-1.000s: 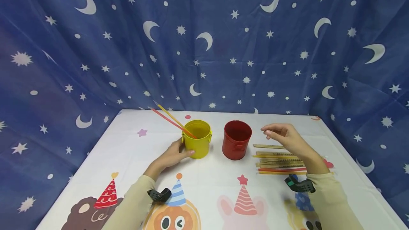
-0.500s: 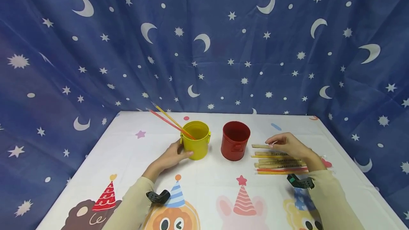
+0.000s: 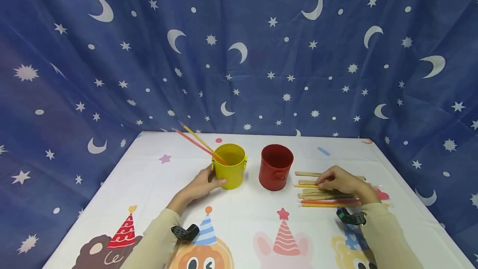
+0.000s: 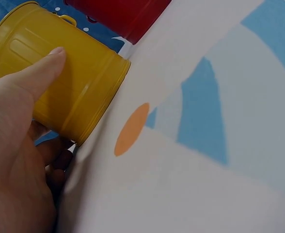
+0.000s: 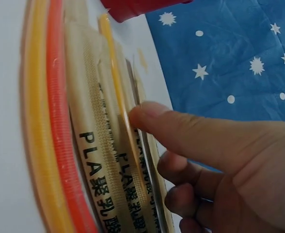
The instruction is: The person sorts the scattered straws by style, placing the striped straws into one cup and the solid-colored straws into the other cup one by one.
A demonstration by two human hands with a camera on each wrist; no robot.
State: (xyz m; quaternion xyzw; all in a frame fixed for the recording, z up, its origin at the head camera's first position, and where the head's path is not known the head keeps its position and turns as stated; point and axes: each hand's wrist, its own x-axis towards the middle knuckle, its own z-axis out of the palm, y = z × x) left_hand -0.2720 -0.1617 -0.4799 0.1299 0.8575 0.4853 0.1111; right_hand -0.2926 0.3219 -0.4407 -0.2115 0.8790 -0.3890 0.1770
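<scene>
My left hand (image 3: 201,186) curled round yellow bucket (image 3: 229,165), thumb flat on its side, just left of frame centre. Two straws (image 3: 198,142), red and yellow, lean out of bucket toward upper left. Red bucket (image 3: 275,166) just beside it, right of centre, untouched. My right hand (image 3: 337,179) down on row of straws (image 3: 317,196) lying on tabletop (image 3: 149,186) at right. Wrist view: thumb (image 5: 181,131) presses on thin yellow straw (image 5: 114,77), other fingers curled; actual pinch I cannot tell. Some straws paper-wrapped.
</scene>
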